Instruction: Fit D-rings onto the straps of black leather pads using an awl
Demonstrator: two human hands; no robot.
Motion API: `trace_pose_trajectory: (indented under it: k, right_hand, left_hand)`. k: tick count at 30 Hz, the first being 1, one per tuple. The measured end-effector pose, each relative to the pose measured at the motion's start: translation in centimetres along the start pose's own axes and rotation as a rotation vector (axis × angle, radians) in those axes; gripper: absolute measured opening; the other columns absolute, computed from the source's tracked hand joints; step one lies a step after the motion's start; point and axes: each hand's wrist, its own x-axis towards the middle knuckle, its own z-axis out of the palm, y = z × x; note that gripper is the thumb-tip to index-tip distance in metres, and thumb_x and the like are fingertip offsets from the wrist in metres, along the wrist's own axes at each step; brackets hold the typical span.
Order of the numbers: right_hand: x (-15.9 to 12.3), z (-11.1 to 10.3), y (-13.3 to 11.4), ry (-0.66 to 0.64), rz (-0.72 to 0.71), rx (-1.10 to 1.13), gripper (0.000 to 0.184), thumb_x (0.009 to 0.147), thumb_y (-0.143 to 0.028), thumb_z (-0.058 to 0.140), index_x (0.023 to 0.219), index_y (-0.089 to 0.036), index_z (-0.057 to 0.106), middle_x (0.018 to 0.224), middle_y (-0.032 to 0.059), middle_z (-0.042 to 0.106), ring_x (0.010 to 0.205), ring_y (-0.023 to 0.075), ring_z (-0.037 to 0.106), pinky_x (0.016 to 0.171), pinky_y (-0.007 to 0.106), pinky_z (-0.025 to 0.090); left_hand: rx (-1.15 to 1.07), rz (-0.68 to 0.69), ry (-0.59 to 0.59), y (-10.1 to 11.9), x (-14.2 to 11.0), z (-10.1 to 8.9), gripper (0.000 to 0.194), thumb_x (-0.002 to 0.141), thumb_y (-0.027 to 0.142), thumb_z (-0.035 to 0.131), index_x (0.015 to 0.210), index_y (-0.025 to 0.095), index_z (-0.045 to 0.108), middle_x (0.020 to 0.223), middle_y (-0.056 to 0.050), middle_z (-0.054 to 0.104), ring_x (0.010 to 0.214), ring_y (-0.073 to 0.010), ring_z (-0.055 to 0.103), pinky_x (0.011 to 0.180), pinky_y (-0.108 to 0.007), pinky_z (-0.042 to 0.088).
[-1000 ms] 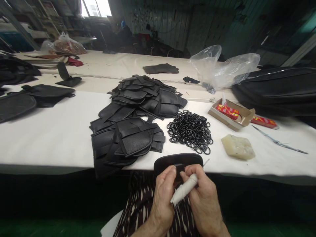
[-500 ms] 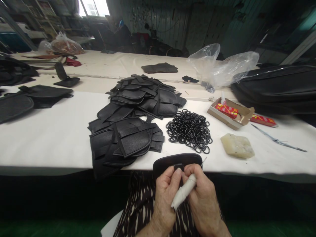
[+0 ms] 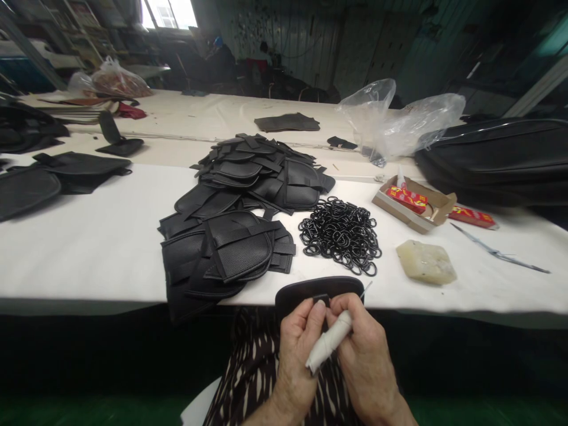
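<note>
Holding a rounded black panel (image 3: 293,294) at the near edge of the counter (image 3: 89,254), partly hidden behind both hands. Pinching its dark tab (image 3: 321,298) with the fingers of the left hand (image 3: 300,340); gripping a white-wrapped handle (image 3: 328,343) in the fingers of the right hand (image 3: 367,340), beside a thin jutting metal rod (image 3: 367,289). Just beyond, heaped black rings (image 3: 339,236); leftward, piled black pouches (image 3: 242,245); rightward, a yellowish block (image 3: 426,262) and an open carton (image 3: 397,213)

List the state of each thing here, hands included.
Left hand, pinching the black piece
Right hand, closed on the tool
Black piece, held
Tool, handle wrapped
Black pile, pieces overlapping
Rings, loosely heaped
Box, open, red carton inside
Clear bag, crumpled
</note>
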Motion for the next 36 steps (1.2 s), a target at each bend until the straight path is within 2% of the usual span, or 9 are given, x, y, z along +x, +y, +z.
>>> trace_pose_trajectory:
  k: [6, 10, 13, 16, 21, 24, 29, 36]
  right_hand:
    - [-0.4, 0.3, 0.1, 0.016, -0.042, -0.027, 0.014, 0.088, -0.025, 0.048, 0.074, -0.021, 0.049, 0.062, -0.0032, 0.057, 0.052, 0.0112, 0.053, 0.048, 0.02, 0.042]
    - [-0.4, -0.1, 0.4, 0.053, -0.182, -0.043, 0.009, 0.088, -0.022, 0.05, 0.08, -0.021, 0.048, 0.074, 0.0001, 0.063, 0.061, 0.0122, 0.061, 0.055, 0.019, 0.047]
    - [-0.1, -0.5, 0.7, 0.201, -0.396, -0.262, 0.011, 0.091, -0.021, 0.046, 0.08, -0.02, 0.048, 0.074, 0.0023, 0.062, 0.06, 0.014, 0.062, 0.052, 0.021, 0.046]
    - [0.0, -0.4, 0.7, 0.308, -0.539, -0.52, 0.016, 0.094, -0.017, 0.04, 0.082, -0.018, 0.05, 0.068, 0.0032, 0.059, 0.053, 0.0148, 0.059, 0.048, 0.025, 0.041]
    - [-0.3, 0.4, 0.2, 0.379, -0.572, -0.709, 0.024, 0.094, -0.012, 0.037, 0.073, -0.017, 0.049, 0.054, 0.0013, 0.052, 0.043, 0.0152, 0.051, 0.044, 0.027, 0.033]
    - [-0.5, 0.4, 0.2, 0.365, -0.625, -0.764, 0.026, 0.093, -0.008, 0.037, 0.072, -0.017, 0.05, 0.051, 0.0002, 0.051, 0.04, 0.0141, 0.049, 0.045, 0.027, 0.033]
    - [-0.8, 0.0, 0.3, 0.31, -0.662, -0.773, 0.027, 0.09, -0.005, 0.034, 0.081, -0.016, 0.056, 0.05, -0.0007, 0.051, 0.04, 0.0133, 0.05, 0.045, 0.026, 0.033]
    - [-1.4, 0.6, 0.7, 0.314, -0.621, -0.734, 0.028, 0.089, -0.004, 0.032, 0.084, -0.017, 0.057, 0.049, -0.0011, 0.05, 0.04, 0.0114, 0.049, 0.043, 0.022, 0.032]
  left_hand:
    - [-0.078, -0.05, 0.035, 0.2, 0.5, -0.4, 0.03, 0.077, 0.041, 0.063, 0.063, 0.015, 0.056, 0.058, 0.004, 0.047, 0.053, -0.0081, 0.041, 0.049, -0.018, 0.035]
    - [-0.193, -0.101, 0.017, 0.6, 0.9, -0.3, 0.026, 0.078, 0.038, 0.063, 0.07, 0.014, 0.062, 0.066, -0.001, 0.059, 0.063, -0.0109, 0.052, 0.059, -0.019, 0.042]
    - [-0.319, -0.152, -0.017, 1.0, 1.0, -0.1, 0.024, 0.078, 0.036, 0.064, 0.078, 0.012, 0.066, 0.075, -0.007, 0.067, 0.07, -0.0149, 0.06, 0.066, -0.024, 0.047]
    - [-0.429, -0.227, 0.012, 1.2, 1.0, 0.2, 0.024, 0.074, 0.033, 0.069, 0.082, 0.011, 0.067, 0.077, -0.009, 0.069, 0.066, -0.0168, 0.063, 0.064, -0.026, 0.049]
    - [-0.453, -0.263, 0.076, 1.2, 1.0, 0.4, 0.025, 0.072, 0.032, 0.071, 0.085, 0.011, 0.066, 0.08, -0.01, 0.071, 0.068, -0.0176, 0.066, 0.063, -0.026, 0.051]
    - [-0.457, -0.279, 0.093, 1.1, 1.0, 0.4, 0.025, 0.074, 0.033, 0.069, 0.087, 0.012, 0.065, 0.082, -0.011, 0.072, 0.073, -0.0197, 0.067, 0.068, -0.029, 0.053]
    - [-0.439, -0.278, 0.106, 1.3, 1.0, 0.6, 0.023, 0.073, 0.03, 0.071, 0.086, 0.012, 0.067, 0.086, -0.011, 0.073, 0.082, -0.0234, 0.068, 0.078, -0.035, 0.053]
    - [-0.433, -0.274, 0.092, 1.5, 1.0, 0.5, 0.024, 0.072, 0.032, 0.071, 0.085, 0.011, 0.068, 0.087, -0.013, 0.073, 0.082, -0.0239, 0.068, 0.077, -0.034, 0.053]
